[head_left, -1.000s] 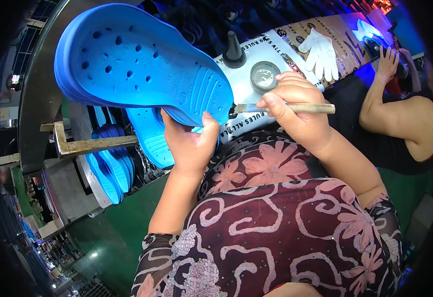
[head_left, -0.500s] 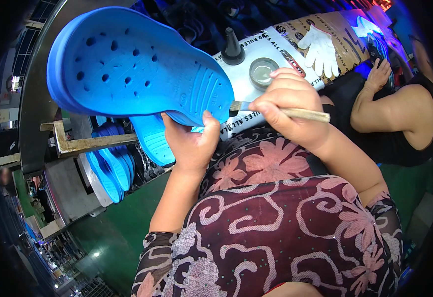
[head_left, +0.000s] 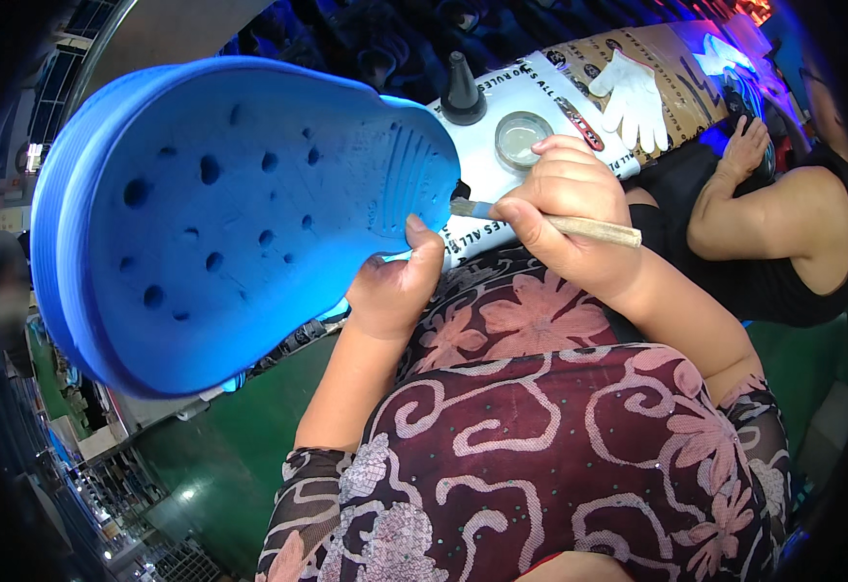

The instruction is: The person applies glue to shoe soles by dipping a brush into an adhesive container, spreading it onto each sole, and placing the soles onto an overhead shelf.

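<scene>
Head view: the blue sole was at 10 o'clock, narrow end toward 3. The left hand pinched that end's near edge, thumb on top, fingers mostly hidden. The right hand, at 2 o'clock, was curled around a brush, bristles at the sole's tip; contact unconfirmed. A dish sat at 1 o'clock.

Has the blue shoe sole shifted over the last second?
Yes. Against the black cone on the worktable, the wide end of the blue shoe sole has swung downward and left in the view.
</scene>
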The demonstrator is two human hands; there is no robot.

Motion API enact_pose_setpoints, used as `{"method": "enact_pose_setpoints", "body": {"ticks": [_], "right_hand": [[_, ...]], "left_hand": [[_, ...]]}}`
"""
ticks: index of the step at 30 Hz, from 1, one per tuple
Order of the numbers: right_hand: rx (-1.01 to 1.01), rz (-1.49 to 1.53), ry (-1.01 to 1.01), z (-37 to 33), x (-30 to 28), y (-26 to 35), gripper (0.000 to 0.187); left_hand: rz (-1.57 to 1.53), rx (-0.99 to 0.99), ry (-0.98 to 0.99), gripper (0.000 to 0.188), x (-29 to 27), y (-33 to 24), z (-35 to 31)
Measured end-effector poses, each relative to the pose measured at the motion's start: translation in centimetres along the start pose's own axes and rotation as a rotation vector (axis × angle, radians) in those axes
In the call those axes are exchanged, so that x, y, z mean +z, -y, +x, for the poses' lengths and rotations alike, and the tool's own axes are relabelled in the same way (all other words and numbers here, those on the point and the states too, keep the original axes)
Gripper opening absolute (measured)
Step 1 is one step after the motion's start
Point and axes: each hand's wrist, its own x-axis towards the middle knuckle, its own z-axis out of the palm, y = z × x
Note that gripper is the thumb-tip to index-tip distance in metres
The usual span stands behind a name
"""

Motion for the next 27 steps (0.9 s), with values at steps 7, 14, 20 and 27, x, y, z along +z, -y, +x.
{"method": "enact_pose_setpoints", "body": {"ticks": [7,14,20,27], "right_hand": [[0.048,0.019,-0.022,0.1,-0.7,-0.1,0.020],[-0.026,-0.042,0.002,0.3,0.0,-0.2,0.016],[0.025,-0.091,-0.008,-0.4,-1.1,-0.3,0.019],[0.119,0.051,-0.044,-0.4,-1.3,0.5,0.019]], "left_hand": [[0.065,0.116,0.011,0.029,-0.2,0.4,0.1],[0.125,0.173,0.036,0.044,-0.5,1.0,0.7],[0.059,-0.153,0.034,0.054,-0.3,-1.1,1.3],[0.020,-0.279,0.062,0.055,-0.3,-1.7,1.3]]}}
